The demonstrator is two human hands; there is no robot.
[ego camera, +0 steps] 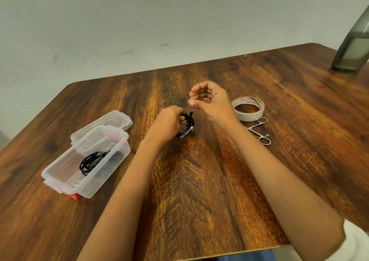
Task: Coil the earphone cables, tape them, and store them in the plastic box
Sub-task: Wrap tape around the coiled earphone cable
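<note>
My left hand (pixel 168 121) grips a coiled black earphone cable (pixel 187 125) just above the middle of the wooden table (pixel 199 180); its jack plug sticks out at the top and a strip of tape wraps its lower part. My right hand (pixel 209 100) hovers just above and to the right of the coil, fingers curled and apart, holding nothing visible. A clear plastic box (pixel 111 166) stands open at the left, with another black coiled cable (pixel 90 161) inside. A roll of tape (pixel 248 108) lies right of my right hand.
Small metal scissors (pixel 259 131) lie just in front of the tape roll. The box lid (pixel 101 128) is hinged back on the far side. A grey-green object (pixel 352 49) stands at the far right corner. A wall runs behind the table.
</note>
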